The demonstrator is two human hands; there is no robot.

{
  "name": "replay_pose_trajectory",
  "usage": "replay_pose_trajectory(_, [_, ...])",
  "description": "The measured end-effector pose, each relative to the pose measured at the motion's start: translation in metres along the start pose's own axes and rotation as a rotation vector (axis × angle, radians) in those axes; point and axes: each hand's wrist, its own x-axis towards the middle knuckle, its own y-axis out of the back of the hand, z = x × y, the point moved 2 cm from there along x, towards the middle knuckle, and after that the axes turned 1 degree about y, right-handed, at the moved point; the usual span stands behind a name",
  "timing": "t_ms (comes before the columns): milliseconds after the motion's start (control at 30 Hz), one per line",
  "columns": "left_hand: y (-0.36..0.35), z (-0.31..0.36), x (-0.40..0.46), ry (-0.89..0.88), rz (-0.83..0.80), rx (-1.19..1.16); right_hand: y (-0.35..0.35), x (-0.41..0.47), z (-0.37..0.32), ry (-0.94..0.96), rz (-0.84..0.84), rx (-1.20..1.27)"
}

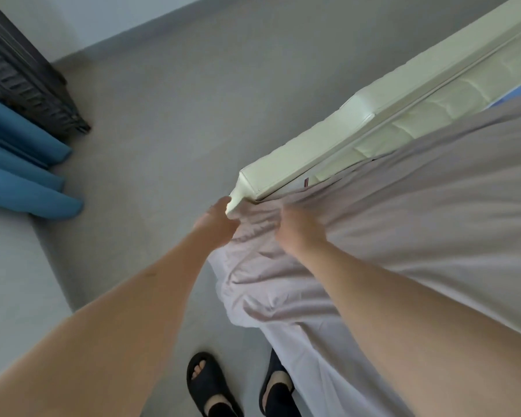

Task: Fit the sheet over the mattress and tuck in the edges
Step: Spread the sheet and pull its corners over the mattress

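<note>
Grey floor (169, 94) runs out to the wall, with blue curtain folds (27, 176) and a dark slatted thing off in the corner, and the bed takes up the right side of the room. At its corner a person in dark slippers (211, 386) leans in with both arms stretched out. The pale pinkish sheet (418, 212) lies across the top of the mattress (418, 121), but a quilted strip along the cream bed frame (298, 152) is uncovered, and loose cloth hangs bunched over the near side toward the floor. To my eye the risk is at this corner: if the gathered hem is dragged down unevenly it may slip back off the mattress, or snag on the frame's pointed end and leave a ridge of wrinkles. The left hand (217, 224) sits right at the frame's tip with its fingers curled around the gathered edge of the sheet. The right hand (298, 233) presses into the folds just beside it, knuckles up and fingers bent into the cloth; whether they pinch it or merely push, I cannot tell.
</note>
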Motion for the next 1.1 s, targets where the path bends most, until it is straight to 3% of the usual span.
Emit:
replay_pose_trajectory(100, [-0.013, 0.016, 0.015, -0.036, -0.089, 0.150, 0.030, 0.026, 0.031, -0.076, 0.076, -0.007])
replay_pose_trajectory(167, [-0.022, 0.021, 0.024, -0.046, -0.060, 0.245, 0.043, 0.045, 0.051, -0.082, 0.104, -0.049])
replay_pose_trajectory(367, [0.003, 0.025, 0.011, -0.160, 0.338, -0.042, 0.053, 0.080, 0.084, 0.054, 0.062, -0.215])
replay_pose_trajectory(467, [0.020, 0.013, 0.005, -0.103, 0.420, 0.106, 0.065, 0.089, 0.073, 0.152, 0.208, -0.281])
replay_pose_trajectory(533, [0.024, 0.002, 0.012, 0.016, 0.374, 0.296, 0.070, 0.094, 0.060, 0.207, 0.285, -0.205])
replay_pose_trajectory(567, [0.022, -0.004, 0.016, 0.089, 0.295, 0.364, 0.067, 0.095, 0.054, 0.234, 0.248, -0.157])
replay_pose_trajectory(633, [0.021, -0.001, 0.021, 0.233, 0.135, 0.411, 0.065, 0.093, 0.046, 0.217, 0.134, -0.103])
replay_pose_trajectory(700, [0.029, 0.016, 0.023, 0.267, 0.105, 0.381, 0.071, 0.091, 0.042, 0.172, 0.145, -0.043])
replay_pose_trajectory(867, [0.070, 0.102, 0.022, 0.074, 0.136, 0.338, 0.109, 0.078, 0.036, 0.088, 0.118, 0.051])
replay_pose_trajectory(1100, [0.140, 0.229, 0.012, -0.226, 0.008, 0.310, 0.190, 0.066, 0.019, -0.057, 0.092, 0.142])
